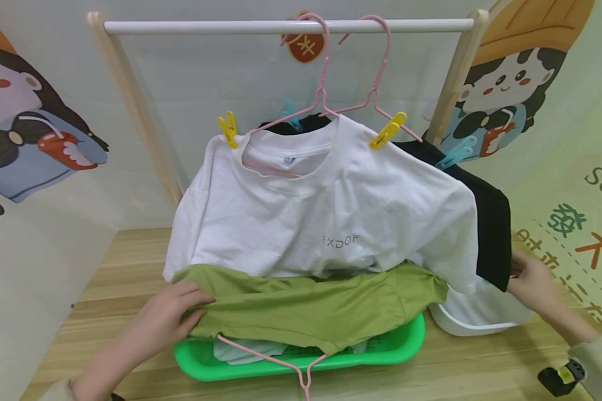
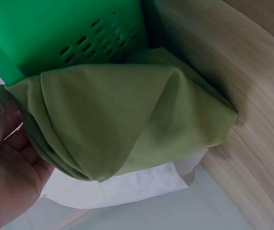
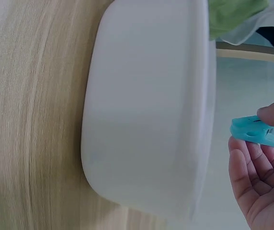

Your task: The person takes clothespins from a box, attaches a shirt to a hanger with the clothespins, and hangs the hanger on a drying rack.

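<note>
My left hand pinches the left end of an olive-green garment, which lies across a green basket. In the left wrist view, the green cloth folds over beside that hand. From under its lower edge a pink hanger sticks out toward me. Between thumb and fingers, my right hand holds a light-blue clothespin, hidden in the head view. That hand is above the white bin, beside the black shirt's sleeve.
A rack with a white bar carries a white T-shirt with yellow clothespins on a pink hanger. Behind it hangs the black shirt with blue clothespins. Pale cloth lies in the basket on the wooden table.
</note>
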`<state>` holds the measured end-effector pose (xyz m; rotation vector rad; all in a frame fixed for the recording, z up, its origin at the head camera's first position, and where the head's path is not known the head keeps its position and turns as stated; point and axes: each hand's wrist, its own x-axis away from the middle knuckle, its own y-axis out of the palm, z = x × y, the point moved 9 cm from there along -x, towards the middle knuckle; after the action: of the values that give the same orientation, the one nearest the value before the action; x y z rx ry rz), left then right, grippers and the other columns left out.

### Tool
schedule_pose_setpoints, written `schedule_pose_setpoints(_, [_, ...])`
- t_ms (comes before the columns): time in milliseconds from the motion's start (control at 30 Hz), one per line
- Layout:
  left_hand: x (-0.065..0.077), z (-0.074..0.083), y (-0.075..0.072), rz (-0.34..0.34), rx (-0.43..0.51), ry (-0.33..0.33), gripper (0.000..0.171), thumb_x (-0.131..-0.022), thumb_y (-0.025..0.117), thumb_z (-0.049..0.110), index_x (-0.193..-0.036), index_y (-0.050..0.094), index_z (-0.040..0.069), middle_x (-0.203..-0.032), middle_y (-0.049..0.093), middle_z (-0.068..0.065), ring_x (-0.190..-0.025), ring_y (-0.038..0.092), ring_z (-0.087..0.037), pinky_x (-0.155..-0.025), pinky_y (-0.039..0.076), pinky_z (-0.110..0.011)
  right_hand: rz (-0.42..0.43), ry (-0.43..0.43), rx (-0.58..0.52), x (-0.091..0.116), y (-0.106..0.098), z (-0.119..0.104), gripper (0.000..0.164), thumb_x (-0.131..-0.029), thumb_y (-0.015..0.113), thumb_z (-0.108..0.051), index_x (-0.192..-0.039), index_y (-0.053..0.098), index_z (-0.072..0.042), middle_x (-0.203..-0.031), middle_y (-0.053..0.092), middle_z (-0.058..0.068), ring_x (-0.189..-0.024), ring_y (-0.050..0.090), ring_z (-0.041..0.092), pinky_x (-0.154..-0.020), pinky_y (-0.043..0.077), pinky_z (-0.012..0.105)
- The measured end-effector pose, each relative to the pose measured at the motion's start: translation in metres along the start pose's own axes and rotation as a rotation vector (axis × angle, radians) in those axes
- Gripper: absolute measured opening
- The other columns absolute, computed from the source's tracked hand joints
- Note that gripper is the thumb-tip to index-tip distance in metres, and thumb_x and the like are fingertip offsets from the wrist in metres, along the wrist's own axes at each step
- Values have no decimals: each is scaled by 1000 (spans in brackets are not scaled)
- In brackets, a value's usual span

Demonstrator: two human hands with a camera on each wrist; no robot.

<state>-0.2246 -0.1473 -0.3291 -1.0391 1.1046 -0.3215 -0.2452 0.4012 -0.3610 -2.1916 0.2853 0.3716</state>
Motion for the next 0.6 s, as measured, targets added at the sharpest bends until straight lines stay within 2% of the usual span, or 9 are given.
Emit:
schedule_pose_setpoints(33, [0,0,0,7,-3,3,8,-85,64,13,-86,69,7,-85,63,1,-75,60,-15,-66,50,-26,-5,21,-7,2,-2,-2,21,-72,64,8,-90,56,13,-71,63,12,-62,45,-9,-50,40,14])
schedule_pose_setpoints(100, [-1,-1,1,20,-1,6,32,-97,48,27,-85,69,7,-83,63,0,-74,59,-15,-64,50,-24,-14,42,-17,5,-7,-7,22,-74,64,9,-93,55,12,-70,61,2,-62,47,-8,-51,41,13])
schedule_pose_setpoints(133, [-1,-2,0,24,2,5,43,-100,38,33,-85,69,7,-83,63,1,-74,59,-15,-64,49,-23,-24,50,-24,7,-8,-9,22,-75,63,9,-95,54,11,-70,59,-3,-62,47,-7,-51,41,13])
schedule_pose_setpoints(200, [0,-3,-1,25,22,1,51,-100,30,38,-87,68,8,-84,63,2,-73,59,-13,-64,49,-20,-40,57,-37,10,-10,-11,26,-77,64,9,-100,52,11,-71,58,-8,-62,49,-6,-52,43,14])
schedule_pose_setpoints(333, [6,-4,-8,3,113,-5,42,-97,37,41,-97,66,10,-93,63,4,-81,60,-12,-76,45,-13,-58,48,-37,12,-10,-13,35,-79,65,9,-109,48,11,-72,59,-5,-62,50,-5,-52,44,15])
schedule_pose_setpoints(400, [10,-4,-11,-15,153,-7,31,-95,50,39,-100,64,12,-98,62,4,-87,60,-14,-84,41,-10,-58,43,-31,13,-10,-13,36,-79,64,10,-111,47,12,-72,59,-4,-62,50,-5,-51,43,15])
schedule_pose_setpoints(467, [14,-3,-14,-39,168,-13,23,-87,65,32,-101,64,14,-101,62,4,-91,60,-16,-90,37,-9,-59,38,-38,13,-11,-14,36,-79,63,10,-111,46,12,-71,58,-5,-61,50,-5,-51,43,15])
schedule_pose_setpoints(533, [16,-2,-14,-66,164,-26,28,-76,77,23,-100,65,16,-104,62,4,-94,60,-18,-92,35,-9,-58,37,-47,14,-11,-14,35,-79,63,11,-110,46,12,-70,57,-9,-61,50,-5,-51,44,15])
schedule_pose_setpoints(600, [18,-2,-14,-89,146,-42,35,-68,82,17,-98,66,17,-105,63,3,-95,61,-19,-92,35,-8,-59,44,-58,15,-11,-14,34,-80,62,10,-111,46,11,-70,55,-13,-61,51,-5,-51,43,15])
